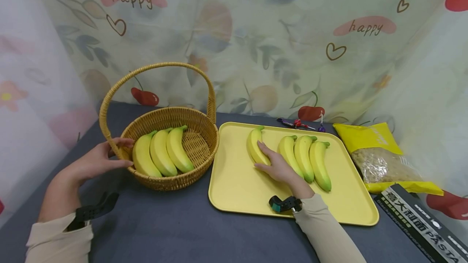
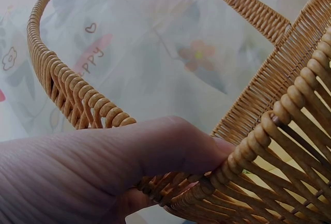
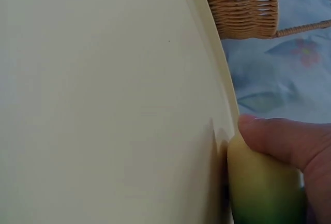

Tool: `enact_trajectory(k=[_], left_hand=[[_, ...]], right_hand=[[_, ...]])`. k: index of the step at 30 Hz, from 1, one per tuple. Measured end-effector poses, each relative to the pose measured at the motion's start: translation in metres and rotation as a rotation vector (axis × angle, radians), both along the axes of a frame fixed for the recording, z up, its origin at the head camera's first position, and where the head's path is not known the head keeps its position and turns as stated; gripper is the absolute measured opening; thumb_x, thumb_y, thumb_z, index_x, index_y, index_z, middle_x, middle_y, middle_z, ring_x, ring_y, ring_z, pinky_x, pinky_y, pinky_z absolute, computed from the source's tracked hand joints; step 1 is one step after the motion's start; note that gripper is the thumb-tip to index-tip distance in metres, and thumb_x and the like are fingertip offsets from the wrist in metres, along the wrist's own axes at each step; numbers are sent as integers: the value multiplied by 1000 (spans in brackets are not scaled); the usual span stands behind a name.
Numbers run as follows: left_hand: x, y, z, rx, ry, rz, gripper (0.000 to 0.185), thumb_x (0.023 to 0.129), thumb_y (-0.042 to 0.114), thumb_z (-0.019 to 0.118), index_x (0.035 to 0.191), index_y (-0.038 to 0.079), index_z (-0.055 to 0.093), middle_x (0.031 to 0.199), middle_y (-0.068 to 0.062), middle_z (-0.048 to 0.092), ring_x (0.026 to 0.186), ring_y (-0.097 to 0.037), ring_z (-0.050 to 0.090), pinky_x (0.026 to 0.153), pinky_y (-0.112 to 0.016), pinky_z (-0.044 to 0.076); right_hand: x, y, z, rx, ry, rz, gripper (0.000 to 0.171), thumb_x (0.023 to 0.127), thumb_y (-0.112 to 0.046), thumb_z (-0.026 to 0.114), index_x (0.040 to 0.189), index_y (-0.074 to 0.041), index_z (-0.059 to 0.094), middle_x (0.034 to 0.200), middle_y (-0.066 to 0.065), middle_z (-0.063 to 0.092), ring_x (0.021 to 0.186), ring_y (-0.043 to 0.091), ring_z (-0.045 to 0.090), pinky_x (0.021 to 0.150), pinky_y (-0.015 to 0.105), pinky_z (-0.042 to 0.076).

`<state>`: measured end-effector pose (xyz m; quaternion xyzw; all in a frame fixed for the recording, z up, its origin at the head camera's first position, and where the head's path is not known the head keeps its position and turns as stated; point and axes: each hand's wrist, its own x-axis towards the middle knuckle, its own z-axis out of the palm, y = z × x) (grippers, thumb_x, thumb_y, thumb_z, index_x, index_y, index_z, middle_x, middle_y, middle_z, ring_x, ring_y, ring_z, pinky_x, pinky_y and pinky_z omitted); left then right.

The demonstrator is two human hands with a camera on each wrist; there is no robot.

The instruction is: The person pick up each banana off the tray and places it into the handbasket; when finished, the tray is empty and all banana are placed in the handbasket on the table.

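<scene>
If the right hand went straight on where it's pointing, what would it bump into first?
The banana that the right hand is touching. Beyond that, the line seems to cross the yellow tray edge toward the basket, but depth is hard to judge.

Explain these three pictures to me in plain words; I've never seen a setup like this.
There is no robot here, only a person working bare-handed. The widest picture comes from a camera on the person's head, looking forward and down. The other two come from cameras worn on the wrists, looking at the work close up.

On the dark surface, a wicker basket stands at left with three bananas inside. Beside it lies a yellow tray with three bananas grouped together. Farther right are a yellow bag and a black pasta box.

The left hand grips the basket near its handle. The right hand holds a single banana apart from that group; whether it is lifted off the tray is hard to tell.
</scene>
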<state>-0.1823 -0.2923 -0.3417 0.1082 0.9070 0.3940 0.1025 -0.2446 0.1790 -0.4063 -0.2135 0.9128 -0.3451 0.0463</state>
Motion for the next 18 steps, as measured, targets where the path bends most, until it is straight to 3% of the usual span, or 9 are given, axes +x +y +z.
enact_trajectory(k=[8,18], left_hand=[[0,0,1,-4,10,-5,63,90,25,62,139,-4,35,134,-28,44,122,-42,40,90,-47,42],[0,0,0,11,7,-5,63,90,23,62,139,-5,34,135,-29,43,123,-44,38,91,-53,39]], right_hand=[[4,-2,8,25,28,-40,68,84,-14,69,142,-2,36,145,20,37,132,35,37,104,46,36],[7,-6,17,-24,62,-6,64,84,-10,68,140,0,39,143,19,40,131,35,39,102,46,37]])
